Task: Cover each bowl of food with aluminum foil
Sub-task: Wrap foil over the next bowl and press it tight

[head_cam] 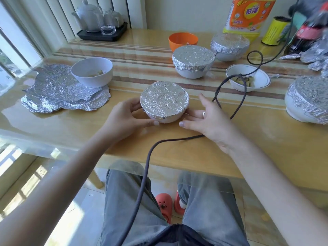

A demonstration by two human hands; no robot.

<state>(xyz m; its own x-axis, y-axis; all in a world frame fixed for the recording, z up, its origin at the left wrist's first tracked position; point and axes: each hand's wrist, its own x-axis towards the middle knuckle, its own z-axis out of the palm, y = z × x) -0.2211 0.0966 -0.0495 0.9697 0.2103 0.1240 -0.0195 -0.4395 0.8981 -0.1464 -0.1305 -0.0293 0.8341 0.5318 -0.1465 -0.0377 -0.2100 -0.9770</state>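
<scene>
Glass-topped wooden surface (177,150), sunlit, with a window at left. Items as I see them from the head view, near to far:

1. Grey trousers and red slippers (164,205), visible below through the glass.
2. Dark cable (147,167), running up from my lap, across the near edge and looping past my right wrist.
3. Foil-covered bowl (165,102), small and white, centre near. Foil lies flat over the top, tucked round the rim.
4. My left hand (127,116), fingers curled against the bowl's left side, thumb at its near base; it holds the bowl.
5. My right hand (205,118), fingers fairly straight, fingertips reaching under the bowl's right side, ring on one finger.
6. Crumpled foil sheets (56,93), left, stacked flat.
7. Uncovered white bowl (92,71) with food, resting on the far right part of those sheets.
8. Large covered bowl (305,102), right edge.
9. Rimmed open bowl (248,79) with food, right of centre.
10. Two more covered bowls (193,62), farther back, just beside each other.
11. Orange bowl (182,40) behind them.
12. Yellow bottle (248,16), yellow canister (275,31), cola bottle (307,36), loose foil (316,55), far right.
13. Tea set on a black tray (103,33), far left.
</scene>
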